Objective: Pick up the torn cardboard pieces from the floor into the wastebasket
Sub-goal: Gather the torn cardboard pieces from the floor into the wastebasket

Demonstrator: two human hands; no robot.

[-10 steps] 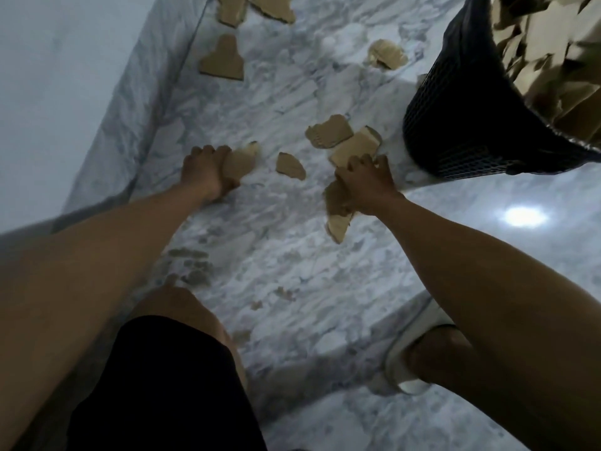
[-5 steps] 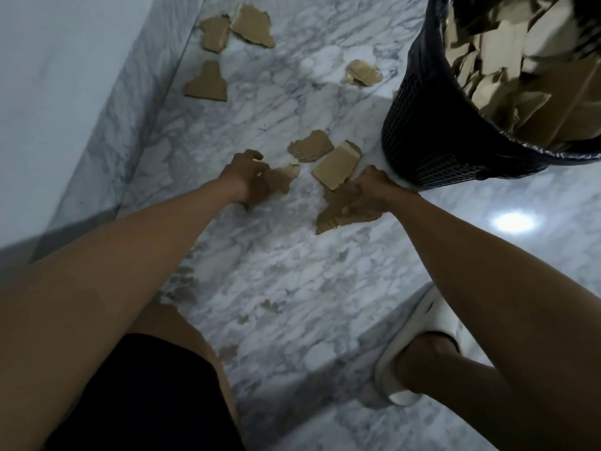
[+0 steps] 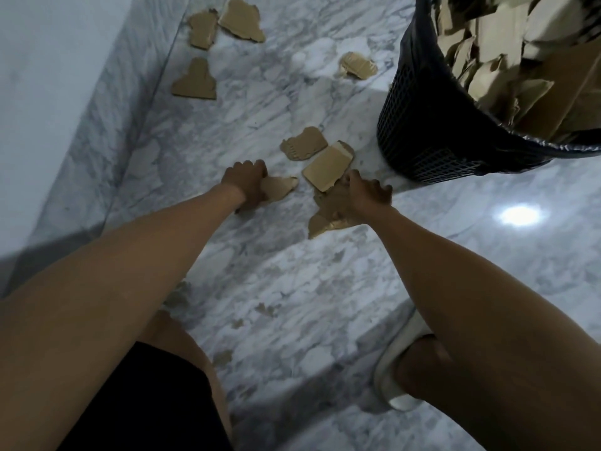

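The person was crouched over the marble floor (image 3: 292, 288), and both hands were down among the torn bits. The left hand (image 3: 245, 183) had its fingers curled over a small brown piece (image 3: 279, 188) and was holding it against the floor. The right hand (image 3: 361, 193) gripped a crumpled bunch of cardboard (image 3: 328, 216) that stuck out below the fist.

The black mesh wastebasket (image 3: 422, 135) stood on the right, just past the right hand, and it was already piled high with cardboard. Two loose pieces lay between the hands and the basket: a wavy one (image 3: 304, 146) and a flat tan one (image 3: 328, 166) just beside it. A ripped scrap (image 3: 357, 65) lay farther off. Three more pieces (image 3: 224, 26) sat at the far left, near the wall.

To do this step well, I think each hand should squeeze tight enough that nothing slips out. The right hand could scoop the flat tan piece too, since it was almost touching. Then both loads should go over the rim and be pushed down a little, because a full basket might spill.
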